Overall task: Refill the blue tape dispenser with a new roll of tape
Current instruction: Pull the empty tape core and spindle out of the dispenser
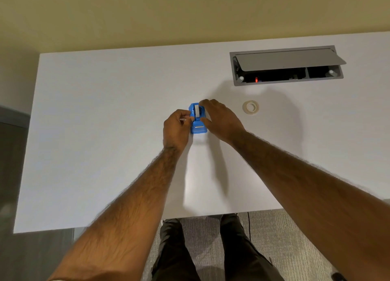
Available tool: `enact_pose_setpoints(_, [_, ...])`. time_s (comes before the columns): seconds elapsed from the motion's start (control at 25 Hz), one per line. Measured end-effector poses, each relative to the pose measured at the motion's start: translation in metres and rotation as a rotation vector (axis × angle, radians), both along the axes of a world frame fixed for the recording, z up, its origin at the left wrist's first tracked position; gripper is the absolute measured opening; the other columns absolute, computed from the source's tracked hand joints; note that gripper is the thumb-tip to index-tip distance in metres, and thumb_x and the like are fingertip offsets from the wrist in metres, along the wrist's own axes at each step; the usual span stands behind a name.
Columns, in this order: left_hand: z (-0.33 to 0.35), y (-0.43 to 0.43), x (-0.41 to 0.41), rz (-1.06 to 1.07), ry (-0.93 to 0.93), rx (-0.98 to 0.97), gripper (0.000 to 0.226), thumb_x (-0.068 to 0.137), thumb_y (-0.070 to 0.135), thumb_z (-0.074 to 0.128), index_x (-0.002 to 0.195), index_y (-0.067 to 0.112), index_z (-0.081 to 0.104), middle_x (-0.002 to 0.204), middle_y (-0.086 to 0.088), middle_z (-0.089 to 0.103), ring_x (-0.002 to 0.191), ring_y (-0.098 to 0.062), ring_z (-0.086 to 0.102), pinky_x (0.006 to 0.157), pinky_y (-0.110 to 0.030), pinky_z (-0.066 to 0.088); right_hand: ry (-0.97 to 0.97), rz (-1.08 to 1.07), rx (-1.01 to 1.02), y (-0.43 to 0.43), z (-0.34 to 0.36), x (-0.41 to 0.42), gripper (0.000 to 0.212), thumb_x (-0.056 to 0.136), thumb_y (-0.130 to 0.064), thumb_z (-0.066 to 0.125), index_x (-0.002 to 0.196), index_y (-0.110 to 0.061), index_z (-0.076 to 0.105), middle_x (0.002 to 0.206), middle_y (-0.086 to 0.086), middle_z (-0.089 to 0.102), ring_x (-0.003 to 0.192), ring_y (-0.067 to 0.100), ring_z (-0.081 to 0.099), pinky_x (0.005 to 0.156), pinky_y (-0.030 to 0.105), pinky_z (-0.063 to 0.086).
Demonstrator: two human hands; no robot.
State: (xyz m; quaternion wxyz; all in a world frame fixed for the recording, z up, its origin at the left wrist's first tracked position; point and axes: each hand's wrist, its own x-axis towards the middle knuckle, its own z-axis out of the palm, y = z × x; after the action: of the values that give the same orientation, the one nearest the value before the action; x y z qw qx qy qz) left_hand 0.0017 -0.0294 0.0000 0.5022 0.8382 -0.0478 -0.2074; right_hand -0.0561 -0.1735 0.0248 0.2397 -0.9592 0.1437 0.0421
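Observation:
The blue tape dispenser (198, 126) stands on the white table (105, 132), its metal cutter end toward me. A white roll (197, 111) sits in its cradle. My left hand (176, 128) presses against the dispenser's left side, fingers curled, with a thin pale strip pinched at the fingertips. My right hand (219, 120) grips the dispenser from the right, thumb on its side and fingers over the roll. A second roll of clear tape (250, 107) lies flat on the table, to the right of my right hand and apart from it.
A grey cable hatch (285, 66) with its lid half raised is set into the table at the back right. The table's near edge runs just above my legs. A beige wall stands behind the table.

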Motion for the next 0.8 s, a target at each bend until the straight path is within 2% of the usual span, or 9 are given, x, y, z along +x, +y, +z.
enact_pose_setpoints(0.12, [0.001, 0.000, 0.002, -0.004, -0.011, 0.006, 0.017, 0.092, 0.013, 0.064, 0.107, 0.011, 0.071, 0.101, -0.003, 0.073, 0.091, -0.018, 0.068, 0.083, -0.021, 0.053, 0.029, 0.027, -0.025, 0.000, -0.001, 0.006, 0.035, 0.089, -0.022, 0.060, 0.121, -0.017, 0.047, 0.115, 0.009, 0.058, 0.091, 0.024, 0.059, 0.080, 0.037, 0.053])
enact_pose_setpoints(0.28, [0.001, 0.000, 0.003, -0.018, -0.027, 0.026, 0.019, 0.094, 0.010, 0.058, 0.108, 0.010, 0.071, 0.105, -0.005, 0.073, 0.093, -0.018, 0.067, 0.084, -0.021, 0.051, 0.052, 0.061, -0.064, 0.000, 0.001, 0.014, 0.040, 0.087, -0.022, 0.064, 0.123, -0.016, 0.048, 0.118, 0.009, 0.057, 0.095, 0.024, 0.059, 0.083, 0.039, 0.052])
enact_pose_setpoints(0.52, [-0.001, 0.000, 0.003, -0.033, -0.032, 0.037, 0.018, 0.094, 0.010, 0.058, 0.107, 0.014, 0.071, 0.101, 0.003, 0.070, 0.089, -0.011, 0.064, 0.075, -0.003, 0.043, 0.062, 0.095, -0.180, 0.003, 0.003, 0.024, 0.035, 0.088, -0.023, 0.063, 0.120, -0.013, 0.052, 0.117, 0.009, 0.058, 0.096, 0.024, 0.059, 0.087, 0.042, 0.052])
enact_pose_setpoints(0.68, [-0.003, 0.001, 0.004, -0.037, -0.007, 0.027, 0.017, 0.092, 0.012, 0.061, 0.104, 0.018, 0.072, 0.100, 0.006, 0.070, 0.091, -0.011, 0.065, 0.076, -0.007, 0.044, 0.050, 0.099, -0.224, 0.003, 0.004, 0.027, 0.031, 0.088, -0.022, 0.063, 0.117, -0.013, 0.055, 0.111, 0.008, 0.060, 0.091, 0.023, 0.060, 0.082, 0.038, 0.051])
enact_pose_setpoints(0.8, [-0.003, 0.001, 0.004, -0.049, -0.002, 0.036, 0.016, 0.091, 0.014, 0.064, 0.102, 0.020, 0.072, 0.103, 0.004, 0.071, 0.092, -0.012, 0.065, 0.077, -0.010, 0.044, 0.024, 0.083, -0.203, 0.003, 0.005, 0.029, 0.027, 0.088, -0.019, 0.061, 0.114, -0.013, 0.053, 0.106, 0.008, 0.061, 0.081, 0.018, 0.052, 0.077, 0.034, 0.046])
